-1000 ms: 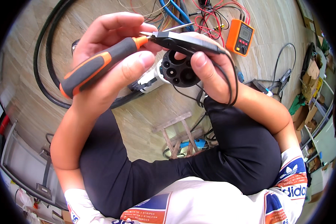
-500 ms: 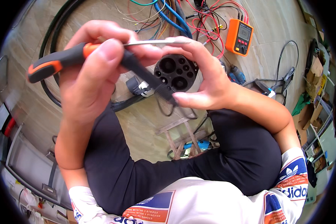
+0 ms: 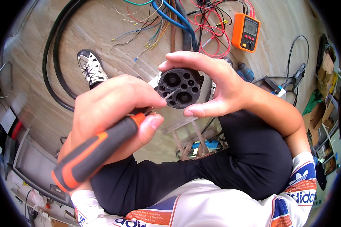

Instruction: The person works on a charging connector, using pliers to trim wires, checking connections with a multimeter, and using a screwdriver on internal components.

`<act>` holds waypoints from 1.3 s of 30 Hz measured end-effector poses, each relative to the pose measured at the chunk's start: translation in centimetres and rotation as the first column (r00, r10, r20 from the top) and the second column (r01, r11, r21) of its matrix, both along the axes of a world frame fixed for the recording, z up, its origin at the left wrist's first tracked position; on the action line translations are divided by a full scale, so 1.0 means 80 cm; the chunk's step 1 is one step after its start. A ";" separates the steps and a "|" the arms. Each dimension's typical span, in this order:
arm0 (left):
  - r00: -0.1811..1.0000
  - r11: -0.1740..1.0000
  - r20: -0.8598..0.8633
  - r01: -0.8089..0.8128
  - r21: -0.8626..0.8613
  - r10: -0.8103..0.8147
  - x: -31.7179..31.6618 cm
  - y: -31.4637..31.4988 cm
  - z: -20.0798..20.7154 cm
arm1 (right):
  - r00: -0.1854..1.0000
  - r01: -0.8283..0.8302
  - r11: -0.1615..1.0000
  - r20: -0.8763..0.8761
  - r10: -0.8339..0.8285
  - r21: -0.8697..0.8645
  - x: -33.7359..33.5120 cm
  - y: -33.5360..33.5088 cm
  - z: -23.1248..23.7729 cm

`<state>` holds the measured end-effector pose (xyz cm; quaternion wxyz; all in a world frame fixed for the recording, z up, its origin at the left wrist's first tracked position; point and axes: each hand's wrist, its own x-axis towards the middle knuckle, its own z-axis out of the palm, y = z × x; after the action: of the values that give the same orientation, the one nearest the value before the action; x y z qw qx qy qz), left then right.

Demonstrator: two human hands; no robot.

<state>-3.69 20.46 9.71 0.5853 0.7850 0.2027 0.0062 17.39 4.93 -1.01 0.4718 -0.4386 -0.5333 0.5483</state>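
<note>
An orange-and-black screwdriver (image 3: 98, 153) is in my left hand (image 3: 111, 108). Its handle points toward my lap, and the thin shaft shows past my fingers, its tip over the connector's face. The round black connector (image 3: 179, 87), with large and small holes, faces up. My right hand (image 3: 225, 85) curves around its right side, fingers along the far edge and thumb along the near edge. How firmly the right fingers press on it is hard to see.
Loose thin wires and blue cables (image 3: 183, 24) lie on the far floor. An orange multimeter (image 3: 246, 32) with red and black leads is at far right. Thick black cable (image 3: 49, 56) loops at left. A small wooden stool (image 3: 189, 138) stands between my legs.
My left hand came down and turned, swinging the screwdriver from sideways to pointing at the connector. The connector and right hand moved nearer me. A dark strip between the hands no longer shows.
</note>
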 end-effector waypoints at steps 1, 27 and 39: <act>1.000 1.000 0.002 0.011 0.028 -0.012 0.002 -0.003 0.001 | 1.000 -0.001 1.000 -0.004 0.001 -0.004 0.000 -0.001 0.000; 0.971 0.953 -0.107 0.231 0.196 -0.213 0.041 -0.010 -0.015 | 1.000 0.008 0.999 0.026 -0.009 0.046 -0.002 0.003 -0.007; 0.988 0.967 -0.038 0.157 0.199 -0.152 0.023 -0.008 -0.030 | 0.999 0.012 0.999 0.045 -0.014 0.034 0.000 0.005 -0.004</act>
<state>-1.84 19.83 7.34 0.4993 0.8536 0.1458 -0.0277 17.36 5.35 -1.32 0.4706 -0.4463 -0.5500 0.5262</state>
